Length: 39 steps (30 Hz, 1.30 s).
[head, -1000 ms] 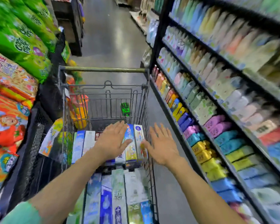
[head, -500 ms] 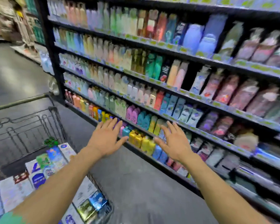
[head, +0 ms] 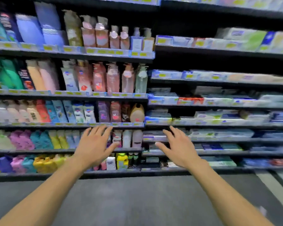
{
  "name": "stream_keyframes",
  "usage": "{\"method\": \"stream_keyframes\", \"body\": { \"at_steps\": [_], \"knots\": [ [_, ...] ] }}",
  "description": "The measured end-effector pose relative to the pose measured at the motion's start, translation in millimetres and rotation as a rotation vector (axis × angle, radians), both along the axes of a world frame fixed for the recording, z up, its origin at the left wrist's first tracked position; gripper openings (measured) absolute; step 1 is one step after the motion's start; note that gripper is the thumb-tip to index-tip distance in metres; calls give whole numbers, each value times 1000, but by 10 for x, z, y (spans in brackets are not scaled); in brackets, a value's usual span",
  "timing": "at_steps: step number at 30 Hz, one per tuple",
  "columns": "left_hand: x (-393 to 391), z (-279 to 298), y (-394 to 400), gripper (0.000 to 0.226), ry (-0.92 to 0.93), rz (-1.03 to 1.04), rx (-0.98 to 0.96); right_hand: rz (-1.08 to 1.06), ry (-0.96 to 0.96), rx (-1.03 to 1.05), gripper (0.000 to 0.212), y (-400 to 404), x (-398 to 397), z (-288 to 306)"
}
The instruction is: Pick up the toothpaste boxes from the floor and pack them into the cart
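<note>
Both hands are empty. The left hand [head: 95,145] and the right hand [head: 178,147] are stretched out in front of the person at about the same height, palms down, fingers straight and spread, holding and touching nothing. They hang in the air in front of the shelves [head: 69,126], well above the floor [head: 137,198].

Neither the cart nor any toothpaste box on the floor is in view. The grey strip of floor below the arms shows nothing lying on it, apart from a small pale blur near the lower right edge that is too smeared to name. So the task's own things cannot be placed from this view, and how many boxes are already packed cannot be told.

The left bays hold bottles [head: 113,79] and coloured pouches; the right bays hold flat cartons [head: 219,101] lying on their sides, which may be toothpaste, though the picture is too blurred to read them.

As a judgement: with bare hands and no cart in sight, this looks like a gap between loads, the person looking for more boxes. What is left appears to be finding any still on the floor, picking them up and carrying them to the cart.
</note>
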<state>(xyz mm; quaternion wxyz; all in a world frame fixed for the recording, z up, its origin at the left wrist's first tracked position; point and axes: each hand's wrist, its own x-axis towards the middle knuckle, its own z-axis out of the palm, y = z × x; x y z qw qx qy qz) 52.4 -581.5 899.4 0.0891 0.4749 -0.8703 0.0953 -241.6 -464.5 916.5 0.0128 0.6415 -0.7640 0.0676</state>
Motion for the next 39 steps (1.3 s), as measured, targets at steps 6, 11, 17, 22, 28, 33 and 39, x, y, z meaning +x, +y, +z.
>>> {"method": "stream_keyframes", "body": {
  "at_steps": [6,11,17,22,28,33,39],
  "knots": [
    [-1927,26,-29,94,-41,-313,29,-335,-51,-9,122,874,-1421,-105],
    [-3431,-118,248,86,-85,-614,31,-596,-49,28,119,1611,-2151,-212],
    [-5025,-464,611,91,-124,-887,108,-888,-87,82,122,2334,-3039,-436],
    [-6269,-643,847,101,-142,-1058,166,-1086,-82,120,127,2664,-3695,-486],
    [-7489,-715,1217,129,-231,-1219,172,-1251,-94,186,86,2908,-4363,-634],
    [-8296,-949,1484,132,-285,-1304,180,-1372,-173,186,109,3133,-4941,-945],
    [-9320,-1318,1825,133,-390,-1293,198,-1392,-277,251,96,3555,-5893,-1439]
  ]
}}
